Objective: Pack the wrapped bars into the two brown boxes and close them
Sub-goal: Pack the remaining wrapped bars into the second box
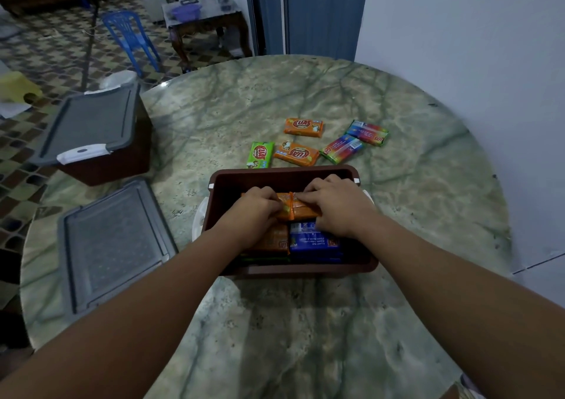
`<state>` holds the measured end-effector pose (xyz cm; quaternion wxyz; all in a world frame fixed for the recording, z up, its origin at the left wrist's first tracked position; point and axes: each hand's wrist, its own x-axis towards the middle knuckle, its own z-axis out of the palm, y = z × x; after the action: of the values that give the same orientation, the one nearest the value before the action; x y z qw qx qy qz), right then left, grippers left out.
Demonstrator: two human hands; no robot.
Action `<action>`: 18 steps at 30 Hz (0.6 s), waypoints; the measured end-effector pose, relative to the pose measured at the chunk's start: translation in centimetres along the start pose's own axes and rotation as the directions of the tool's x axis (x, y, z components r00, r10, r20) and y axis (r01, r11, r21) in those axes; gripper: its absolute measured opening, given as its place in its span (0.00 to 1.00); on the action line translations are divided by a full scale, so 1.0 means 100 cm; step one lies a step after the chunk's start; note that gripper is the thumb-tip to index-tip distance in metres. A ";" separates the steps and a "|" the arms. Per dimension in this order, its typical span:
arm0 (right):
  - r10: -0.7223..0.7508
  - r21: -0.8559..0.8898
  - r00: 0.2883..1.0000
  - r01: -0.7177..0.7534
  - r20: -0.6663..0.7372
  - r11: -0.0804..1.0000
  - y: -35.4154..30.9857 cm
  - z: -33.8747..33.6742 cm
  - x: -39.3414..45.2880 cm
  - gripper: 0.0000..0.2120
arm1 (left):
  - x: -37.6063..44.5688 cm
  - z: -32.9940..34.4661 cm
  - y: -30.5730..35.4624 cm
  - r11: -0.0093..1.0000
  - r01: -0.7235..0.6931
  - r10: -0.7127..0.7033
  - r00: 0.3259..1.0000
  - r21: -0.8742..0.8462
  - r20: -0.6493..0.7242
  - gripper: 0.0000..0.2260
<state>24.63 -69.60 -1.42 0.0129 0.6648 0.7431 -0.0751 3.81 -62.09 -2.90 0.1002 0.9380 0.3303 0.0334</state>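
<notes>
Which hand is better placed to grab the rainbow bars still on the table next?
Probably the right hand: the two rainbow bars lie beyond the open box toward its right, while the left hand is farther away.

1. Your left hand (255,212) and right hand (337,206) are bare: no gloves, rings or watch.
2. Both your forearms are uncovered as far as they show, with no sleeve edge in view.
3. Your fingernails look short and unpainted.

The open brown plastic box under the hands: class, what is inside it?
Inside the open brown plastic box: orange wrapped bars under both hands, another orange bar, a blue wrapped bar. Anything beneath them is covered.
</notes>
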 end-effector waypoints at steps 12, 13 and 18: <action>0.405 0.248 0.789 -0.324 -0.462 0.913 0.000 0.005 -0.010 0.22 | -0.011 -0.018 -0.010 0.960 0.270 -0.229 0.905 0.069 -0.358 0.18; 0.419 0.253 0.796 -0.339 -0.436 0.906 0.000 0.005 -0.010 0.25 | -0.011 -0.021 -0.014 0.942 0.325 -0.271 0.885 0.087 -0.378 0.18; 0.403 0.263 0.866 -0.332 -0.295 0.906 0.001 0.002 -0.008 0.33 | -0.007 -0.027 -0.035 0.898 0.440 -0.427 0.866 -0.009 -0.261 0.16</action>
<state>24.75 -70.37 -1.56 -0.1705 0.7951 0.5813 -0.0302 0.80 -59.43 -1.03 0.0375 0.8298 0.5432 0.1225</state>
